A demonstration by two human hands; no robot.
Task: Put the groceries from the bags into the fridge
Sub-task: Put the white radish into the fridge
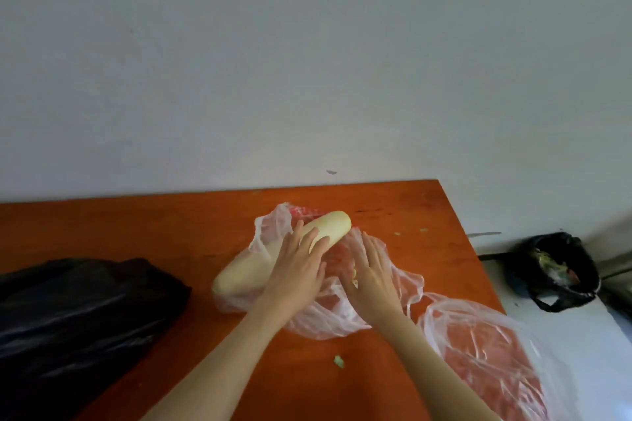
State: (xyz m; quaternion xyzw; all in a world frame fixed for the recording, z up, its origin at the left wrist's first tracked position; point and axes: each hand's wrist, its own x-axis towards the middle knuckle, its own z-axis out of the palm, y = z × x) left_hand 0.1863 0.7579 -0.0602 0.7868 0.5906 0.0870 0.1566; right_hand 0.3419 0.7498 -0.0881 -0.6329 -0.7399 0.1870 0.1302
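Observation:
A long pale-yellow gourd [333, 225] lies slantwise on the orange table [143, 225], half inside a thin clear plastic bag [270, 232] with red print. My left hand [298, 268] lies over the gourd's middle, fingers curled on it. My right hand [369, 270] rests flat on the crumpled bag just right of the gourd, fingers spread, holding nothing that I can see. The gourd's near end is veiled by the plastic. No fridge is in view.
A large black bag [78, 311] sits at the table's left. A second clear bag with red print [492, 362] lies at the right front corner. On the floor beyond the table's right edge stands a small black bag [554, 270]. A plain wall is behind.

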